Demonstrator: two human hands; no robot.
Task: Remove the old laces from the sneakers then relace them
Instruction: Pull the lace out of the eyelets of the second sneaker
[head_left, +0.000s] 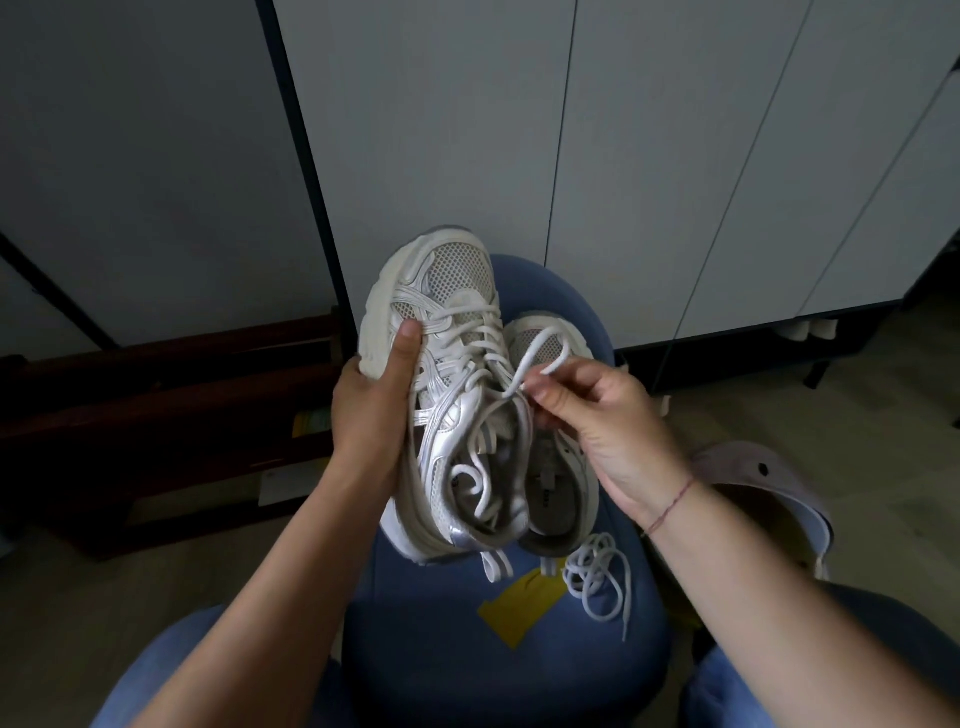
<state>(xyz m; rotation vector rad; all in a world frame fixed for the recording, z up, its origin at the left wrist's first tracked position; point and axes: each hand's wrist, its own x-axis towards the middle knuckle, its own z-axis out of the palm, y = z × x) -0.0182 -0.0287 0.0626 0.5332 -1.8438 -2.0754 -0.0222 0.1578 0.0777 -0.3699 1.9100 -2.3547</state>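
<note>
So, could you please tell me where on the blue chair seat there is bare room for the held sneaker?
The blue chair seat is bare at its near left, left of the yellow paper. The right side is crowded: the loose lace lies beside the paper, and the second sneaker takes the back right.

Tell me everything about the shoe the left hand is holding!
The sneaker is white and silver, with a mesh toe, shiny side straps and a thick cream sole. Its toe points up, heel towards the camera. The left hand grips its side, thumb on the upper. Its white lace is threaded; the right hand pinches a loop of it. One lace end curls inside the shoe.
</note>
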